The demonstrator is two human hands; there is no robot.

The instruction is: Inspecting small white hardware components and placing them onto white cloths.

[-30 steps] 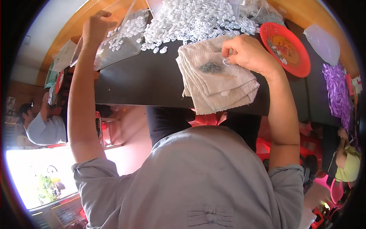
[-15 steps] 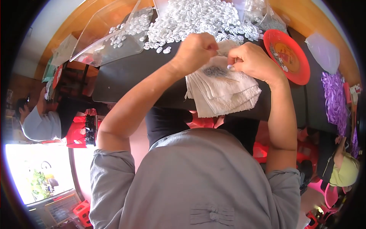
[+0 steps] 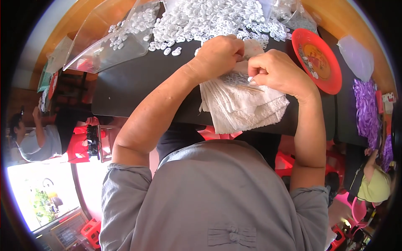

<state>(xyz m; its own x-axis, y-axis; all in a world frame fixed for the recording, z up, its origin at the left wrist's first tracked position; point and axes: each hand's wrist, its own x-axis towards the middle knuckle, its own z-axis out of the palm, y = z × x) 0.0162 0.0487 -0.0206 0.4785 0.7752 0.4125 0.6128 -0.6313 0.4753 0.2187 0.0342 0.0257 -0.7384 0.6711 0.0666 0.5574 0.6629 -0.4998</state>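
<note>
Both my hands are over a folded white towel [image 3: 247,111] lying at the table's near edge. My left hand [image 3: 222,54] is closed, its fingertips curled out of sight, so what it holds cannot be made out. Beside it my right hand [image 3: 278,71] pinches a small white oval piece [image 3: 250,78] between thumb and fingers. On the towel, partly hidden by my hands, lies a small heap of thin grey metal bits [image 3: 236,78], too fine to name. Just beyond my hands spreads a big pile of small white oval pieces with holes [image 3: 205,21].
A clear plastic bin [image 3: 98,52] with white pieces leans at the left. On the right are a red plate [image 3: 337,71] holding a few pieces, a pale plastic bag [image 3: 356,56] and purple ribbons [image 3: 367,111]. Other people sit at the left [image 3: 39,142] and right [image 3: 374,184].
My left hand has shifted slightly and more of the metal heap shows beneath it. My right hand has dipped slightly, still pinching the white piece. The whole view has shifted a little.
</note>
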